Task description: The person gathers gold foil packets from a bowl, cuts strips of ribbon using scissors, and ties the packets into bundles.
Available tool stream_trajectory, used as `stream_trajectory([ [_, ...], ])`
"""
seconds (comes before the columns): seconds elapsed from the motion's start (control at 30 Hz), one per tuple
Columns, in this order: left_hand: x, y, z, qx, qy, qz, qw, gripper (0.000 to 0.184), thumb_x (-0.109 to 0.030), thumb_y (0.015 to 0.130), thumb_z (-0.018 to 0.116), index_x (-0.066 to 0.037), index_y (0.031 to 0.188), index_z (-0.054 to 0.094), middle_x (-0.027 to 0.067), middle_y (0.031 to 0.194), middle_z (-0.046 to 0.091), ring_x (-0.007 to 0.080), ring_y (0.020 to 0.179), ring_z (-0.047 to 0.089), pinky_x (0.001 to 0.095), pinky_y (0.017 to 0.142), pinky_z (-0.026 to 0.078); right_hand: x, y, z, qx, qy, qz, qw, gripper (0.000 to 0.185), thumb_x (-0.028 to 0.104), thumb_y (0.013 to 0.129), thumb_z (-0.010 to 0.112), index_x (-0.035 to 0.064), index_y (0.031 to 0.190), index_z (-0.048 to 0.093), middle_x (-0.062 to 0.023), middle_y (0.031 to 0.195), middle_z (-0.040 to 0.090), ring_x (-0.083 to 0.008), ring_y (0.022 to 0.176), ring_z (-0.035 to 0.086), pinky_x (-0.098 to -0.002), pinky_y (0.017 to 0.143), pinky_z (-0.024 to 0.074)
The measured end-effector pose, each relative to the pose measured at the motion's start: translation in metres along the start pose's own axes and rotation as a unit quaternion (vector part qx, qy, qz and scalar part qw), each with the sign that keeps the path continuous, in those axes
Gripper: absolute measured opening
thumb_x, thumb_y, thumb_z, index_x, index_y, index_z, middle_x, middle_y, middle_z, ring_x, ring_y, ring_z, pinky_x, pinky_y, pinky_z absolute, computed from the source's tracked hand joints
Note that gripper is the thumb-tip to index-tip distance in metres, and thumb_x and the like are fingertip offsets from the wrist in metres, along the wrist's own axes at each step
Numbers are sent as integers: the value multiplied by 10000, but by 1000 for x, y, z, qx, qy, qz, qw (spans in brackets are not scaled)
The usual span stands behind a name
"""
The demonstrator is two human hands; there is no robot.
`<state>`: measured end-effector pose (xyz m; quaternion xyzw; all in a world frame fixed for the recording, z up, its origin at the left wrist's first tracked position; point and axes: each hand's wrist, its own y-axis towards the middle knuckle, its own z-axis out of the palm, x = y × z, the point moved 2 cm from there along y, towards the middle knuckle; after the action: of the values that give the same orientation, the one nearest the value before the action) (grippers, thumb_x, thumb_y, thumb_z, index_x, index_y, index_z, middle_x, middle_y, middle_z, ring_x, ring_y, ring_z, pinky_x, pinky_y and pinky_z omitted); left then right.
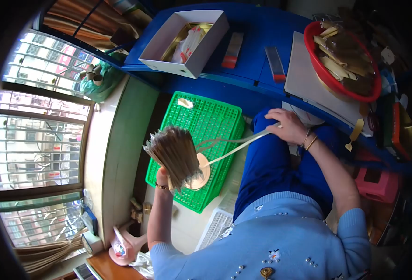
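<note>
My left hand (162, 178) is wrapped round the lower side of a thick bundle of flat brown packets (172, 156), whose edges look like clear plastic. My right hand (287, 126), above my lap, pinches a pale strap (236, 150). Two strands stretch from it leftward, one whitish and one greyer, toward the bundle. A round cream-coloured object (206, 170), perhaps a roll, sits behind the bundle on an upturned green plastic crate (206, 116). The bundle hides part of it, and where the strands end I cannot tell.
On the blue table (250, 28) stand a white box (183, 67) with a plastic bag inside, two narrow red-ended boxes, and a red basin (376, 88) of brown and cream strips. A white basket (213, 228) lies low, a pink stool (376, 184) right, barred windows left.
</note>
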<state>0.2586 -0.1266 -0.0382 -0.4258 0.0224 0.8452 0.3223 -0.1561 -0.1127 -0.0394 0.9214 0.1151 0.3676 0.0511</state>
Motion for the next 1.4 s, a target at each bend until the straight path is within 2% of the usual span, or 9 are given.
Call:
stream_trajectory([
  [0.07, -5, 4, 26, 15, 28, -9, 999, 1073, -561, 560, 822, -23, 1371, 370, 145, 1331, 484, 299, 1177, 516, 479, 992, 441, 39, 6, 1, 18, 55, -46, 997, 575, 203, 697, 736, 30, 1211, 546, -166, 1259, 528, -311, 1184, 499, -390, 1003, 397],
  [0.2, 2, 23, 79, 52, 6, -41, 998, 1027, -438, 577, 856, 16, 1358, 368, 138, 1301, 507, 261, 1149, 538, 421, 978, 451, 96, 16, 34, 50, 221, -120, 967, 755, 161, 695, 779, 38, 1334, 397, -159, 1319, 482, -291, 1171, 529, -360, 978, 432],
  [0.6, -43, 67, 62, 51, 281, -29, 958, 662, -328, 696, 781, 8, 1190, 495, 70, 1034, 608, 162, 895, 606, 302, 785, 513, 74, -1, 21, 118, 231, 42, 965, 169, 187, 868, 620, 21, 871, 653, -68, 678, 628, -105, 645, 592, -281, 579, 454],
  [0.7, -64, 86, 50, -72, 547, -32, 833, 654, -363, 645, 803, 0, 1114, 529, 74, 1036, 599, 177, 923, 602, 318, 774, 508, 85, -1, 17, 84, 193, -2, 978, 168, 206, 856, 611, 47, 821, 653, -108, 657, 630, -214, 618, 637, -325, 568, 476],
  [0.8, -85, 95, 67, -186, 880, -23, 437, 647, -408, 547, 805, -31, 1005, 546, 117, 976, 590, 263, 910, 594, 382, 784, 491, 102, 2, 20, 53, 153, -69, 984, 152, 204, 840, 604, 69, 797, 660, -130, 673, 637, -286, 639, 646, -375, 575, 496],
  [1.03, -60, 114, 109, -82, 990, 48, 108, 379, -278, 693, 681, -92, 1016, 606, 95, 921, 586, 246, 925, 568, 367, 776, 404, 135, 28, 12, -3, 124, -206, 971, 153, 208, 835, 615, 73, 771, 651, -132, 693, 634, -305, 663, 638, -400, 596, 502],
  [1.23, -53, 82, 179, 125, 954, 77, 262, 468, -206, 584, 767, -24, 983, 602, 139, 916, 564, 259, 931, 554, 376, 811, 412, 116, 68, -25, -74, 190, -224, 953, 93, 118, 843, 655, 28, 851, 674, -105, 757, 675, -220, 690, 670, -306, 617, 522],
  [1.3, -54, 68, 192, 220, 944, 125, 212, 457, -232, 652, 717, -68, 1048, 561, 113, 897, 555, 251, 870, 569, 362, 749, 414, 111, 74, -27, -58, 232, -195, 951, 95, 112, 854, 650, 21, 856, 677, -93, 767, 682, -185, 704, 666, -287, 636, 520],
  [1.4, -62, 46, 223, 227, 863, 194, 407, 683, -282, 522, 809, -5, 1075, 518, 145, 931, 545, 292, 898, 562, 391, 786, 433, 99, 75, -15, -4, 283, -152, 947, 102, 107, 878, 626, 22, 880, 683, -73, 800, 690, -114, 781, 643, -257, 692, 507],
])
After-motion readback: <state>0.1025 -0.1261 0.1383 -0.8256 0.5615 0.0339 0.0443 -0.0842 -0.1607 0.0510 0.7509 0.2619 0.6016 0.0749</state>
